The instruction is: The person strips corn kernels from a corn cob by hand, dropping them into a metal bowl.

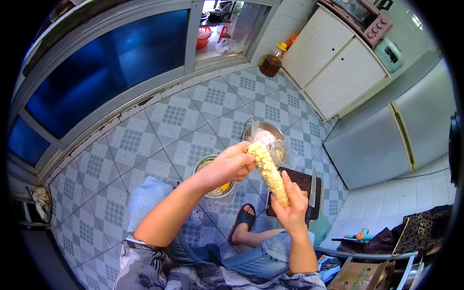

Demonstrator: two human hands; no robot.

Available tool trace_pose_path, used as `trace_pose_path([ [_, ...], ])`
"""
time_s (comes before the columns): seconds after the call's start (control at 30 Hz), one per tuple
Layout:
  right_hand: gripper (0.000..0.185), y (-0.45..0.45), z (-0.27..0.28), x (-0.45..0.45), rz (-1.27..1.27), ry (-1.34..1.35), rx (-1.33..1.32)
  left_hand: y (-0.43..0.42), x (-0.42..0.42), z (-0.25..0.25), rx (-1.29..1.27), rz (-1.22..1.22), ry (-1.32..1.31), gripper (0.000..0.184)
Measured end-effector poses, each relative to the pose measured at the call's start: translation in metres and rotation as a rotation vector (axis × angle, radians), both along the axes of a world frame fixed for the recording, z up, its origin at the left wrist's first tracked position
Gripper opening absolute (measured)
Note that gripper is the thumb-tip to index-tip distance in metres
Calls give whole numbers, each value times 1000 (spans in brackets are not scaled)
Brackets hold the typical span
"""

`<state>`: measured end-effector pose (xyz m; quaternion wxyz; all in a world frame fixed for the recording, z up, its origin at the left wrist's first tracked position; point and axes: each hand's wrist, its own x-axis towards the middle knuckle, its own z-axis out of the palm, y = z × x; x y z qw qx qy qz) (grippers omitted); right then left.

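Observation:
A pale yellow corn cob (270,175) is held up in front of me, tilted, with part of its surface bare of kernels. My right hand (291,204) is closed around its lower end. At the upper end, my left hand (235,163) has curled fingers and the thumb pressed against the cob. Below my left forearm a metal bowl (199,163) with yellow bits in it is partly hidden. Behind the cob stands a metal basin (275,126) with a clear plastic bag (265,137) in it. A dark cutting board (305,180) carries a knife (313,187).
A light blue cloth (147,198) lies left on the tiled floor (179,116). An oil bottle (271,64) stands by a white cabinet (338,63). To the right are a grey fridge (369,140), a rack with bags (415,232) and a cardboard box (357,276). Sliding doors (111,67) line the left.

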<state>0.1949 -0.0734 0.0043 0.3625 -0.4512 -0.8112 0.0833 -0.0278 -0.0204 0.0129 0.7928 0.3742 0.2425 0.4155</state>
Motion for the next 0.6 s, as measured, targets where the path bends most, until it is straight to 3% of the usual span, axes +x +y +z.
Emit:
trace_pose_path([
  [0.13,61,-2,4,-3,25,123,-147,-2,6,-6,136,66,59,22],
  [0.33,59,-4,-1,-4,13,295,-288,1,2,-7,137,18,73,22],
  [0.6,62,-3,-2,-6,-37,30,-53,-1,13,-14,217,126,180,21],
])
